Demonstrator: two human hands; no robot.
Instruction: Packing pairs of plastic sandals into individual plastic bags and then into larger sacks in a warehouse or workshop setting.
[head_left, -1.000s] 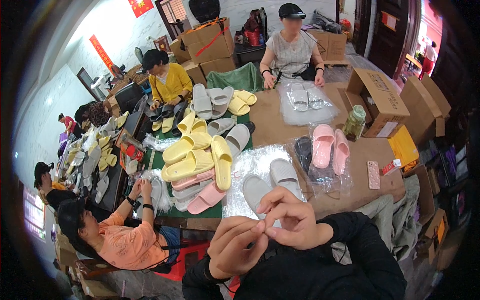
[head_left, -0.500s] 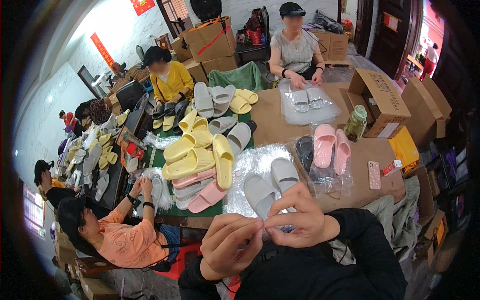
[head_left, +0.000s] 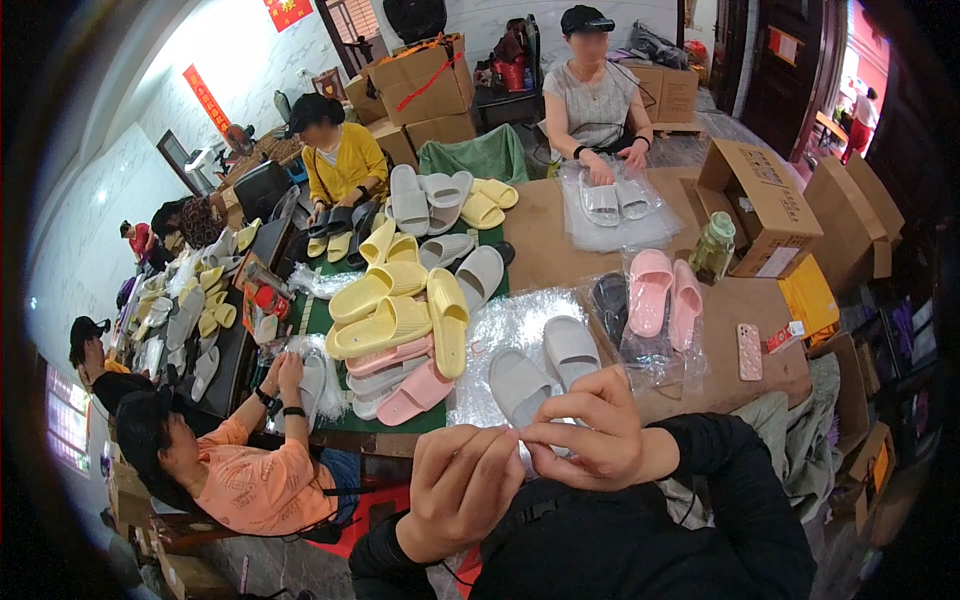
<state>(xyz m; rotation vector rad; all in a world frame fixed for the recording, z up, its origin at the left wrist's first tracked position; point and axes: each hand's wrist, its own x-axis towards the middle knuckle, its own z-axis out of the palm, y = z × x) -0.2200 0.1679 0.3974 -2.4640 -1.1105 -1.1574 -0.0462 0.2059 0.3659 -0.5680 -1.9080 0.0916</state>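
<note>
My left hand (head_left: 460, 488) and my right hand (head_left: 592, 432) meet at the fingertips above the table's near edge. Both are closed in a pinch; whatever lies between the fingers is too small to make out. Just beyond them a pair of grey slide slippers, the left one (head_left: 518, 382) and the right one (head_left: 571, 350), rests on a stack of clear plastic bags (head_left: 490, 330). My right hand partly covers the near ends of the slippers.
Yellow slippers (head_left: 378, 328) and pink slippers (head_left: 415, 392) are heaped to the left. Bagged pink slippers (head_left: 650, 292), a phone (head_left: 748, 352), a green bottle (head_left: 713, 248) and an open carton (head_left: 760, 205) stand right. Co-workers sit around, one in orange (head_left: 260, 470) close at my left.
My hands have shifted slightly left, fingertips still together. Across the table, a co-worker's hand has moved onto a bagged slipper. The grey slippers before me stay put.
</note>
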